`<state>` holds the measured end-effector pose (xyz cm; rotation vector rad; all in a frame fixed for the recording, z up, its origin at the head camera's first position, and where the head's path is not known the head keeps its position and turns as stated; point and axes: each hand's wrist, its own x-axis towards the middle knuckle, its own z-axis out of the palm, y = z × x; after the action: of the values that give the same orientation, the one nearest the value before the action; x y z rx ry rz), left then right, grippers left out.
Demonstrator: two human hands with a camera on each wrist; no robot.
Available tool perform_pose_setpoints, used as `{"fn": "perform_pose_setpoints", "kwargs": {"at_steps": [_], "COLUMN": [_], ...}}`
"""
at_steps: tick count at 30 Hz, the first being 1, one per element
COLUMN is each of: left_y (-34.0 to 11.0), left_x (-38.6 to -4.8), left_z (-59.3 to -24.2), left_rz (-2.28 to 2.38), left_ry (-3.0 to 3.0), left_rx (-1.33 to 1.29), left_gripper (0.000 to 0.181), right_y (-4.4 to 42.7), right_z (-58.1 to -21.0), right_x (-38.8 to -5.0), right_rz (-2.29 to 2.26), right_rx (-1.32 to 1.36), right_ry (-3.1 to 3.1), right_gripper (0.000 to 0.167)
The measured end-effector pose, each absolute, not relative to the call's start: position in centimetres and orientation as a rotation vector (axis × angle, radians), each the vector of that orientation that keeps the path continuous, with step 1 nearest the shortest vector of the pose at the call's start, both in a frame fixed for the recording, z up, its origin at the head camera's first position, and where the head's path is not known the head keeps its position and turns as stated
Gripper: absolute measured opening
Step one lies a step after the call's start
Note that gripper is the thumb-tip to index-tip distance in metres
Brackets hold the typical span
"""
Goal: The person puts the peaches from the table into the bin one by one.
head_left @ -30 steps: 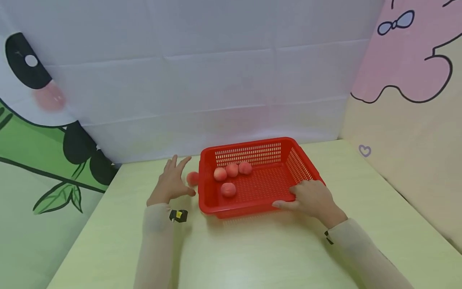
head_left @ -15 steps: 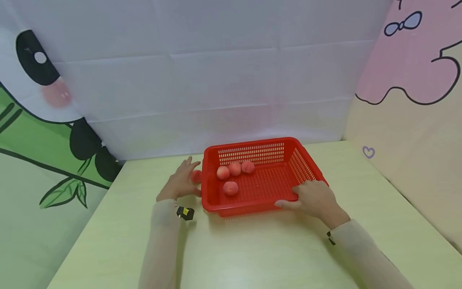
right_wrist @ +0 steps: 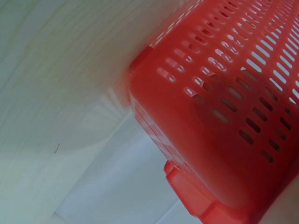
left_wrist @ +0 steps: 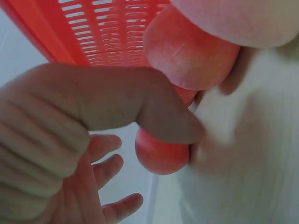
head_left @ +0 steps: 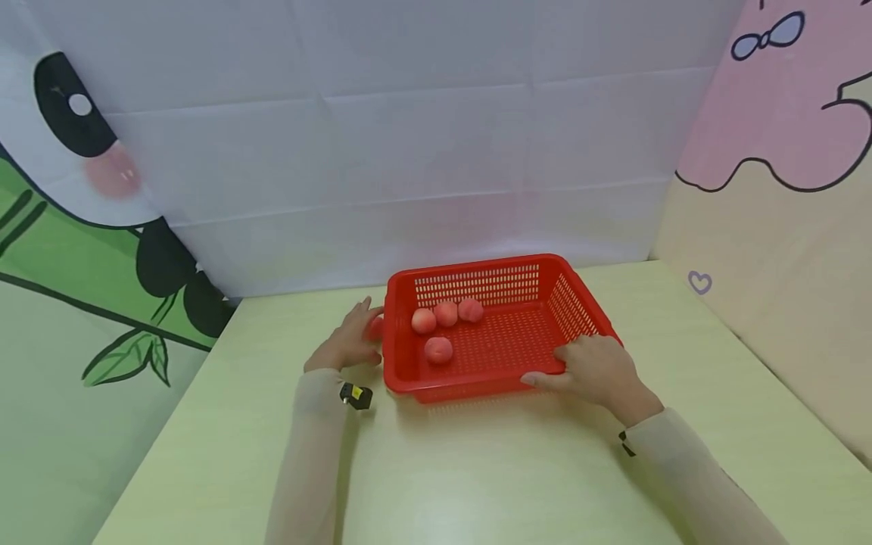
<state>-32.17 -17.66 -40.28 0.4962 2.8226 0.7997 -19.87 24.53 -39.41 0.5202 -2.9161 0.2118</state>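
A red plastic basket [head_left: 490,390] with slotted walls stands on the table and holds several peaches [head_left: 446,313]. My right hand [head_left: 599,378] grips its front right rim, thumb along the outside. Just outside the basket's left wall, my left hand [head_left: 346,341] reaches around a peach [head_left: 375,328], which is partly hidden by the fingers and rim. In the left wrist view, the thumb is bent and the fingers are spread, with a peach [left_wrist: 161,151] between them. Another peach [left_wrist: 187,51] lies close to the slotted wall. Whether the left hand touches a peach is unclear.
The pale wooden table [head_left: 443,477] extends in front of the basket. White cloth [head_left: 409,151] hangs behind it, and a cartoon-printed panel [head_left: 783,250] stands on the right. Small dark devices are worn at both wrists, including one [head_left: 356,395] on the left.
My left hand has moved right to the basket's left side and closed in around the peach there. The right hand stays on the rim. The view has shifted slightly.
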Motion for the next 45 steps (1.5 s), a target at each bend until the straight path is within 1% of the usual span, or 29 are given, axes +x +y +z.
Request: {"fn": "perform_pose_setpoints", "kwargs": {"at_steps": [6, 13, 17, 24, 31, 38, 45], "left_y": [-17.7, -17.7, -17.5, -17.1, -17.0, -16.9, -17.0], "left_x": [-32.4, -32.8, -32.9, -32.8, -32.8, -32.4, -32.2], "left_z": [-40.6, -40.9, -41.1, -41.4, -41.6, -41.7, -41.9], "left_rz": [0.839, 0.869, 0.893, 0.925, 0.924, 0.93, 0.854], "left_ry": [2.819, 2.814, 2.792, 2.776, 2.802, 2.783, 2.783], "left_rx": [0.529, 0.571, 0.515, 0.47, 0.443, 0.281, 0.252], "left_gripper": [0.084, 0.077, 0.072, 0.071, 0.059, 0.061, 0.054], "right_y": [24.5, 24.5, 24.5, 24.5, 24.5, 24.5, 24.5], "right_z": [-39.6, -39.5, -39.4, -39.3, -39.3, -39.4, -39.4], "right_x": [-19.9, -19.9, -19.8, -19.8, -19.8, -19.8, -19.7], "right_rz": [0.225, 0.237, 0.234, 0.23, 0.229, 0.241, 0.246], "right_rx": [0.521, 0.521, 0.517, 0.529, 0.536, 0.534, 0.525], "right_ry": [-2.904, -2.897, -2.905, -2.903, -2.898, -2.893, -2.89], "right_gripper": [0.066, 0.067, 0.067, 0.065, 0.065, 0.066, 0.066]}}
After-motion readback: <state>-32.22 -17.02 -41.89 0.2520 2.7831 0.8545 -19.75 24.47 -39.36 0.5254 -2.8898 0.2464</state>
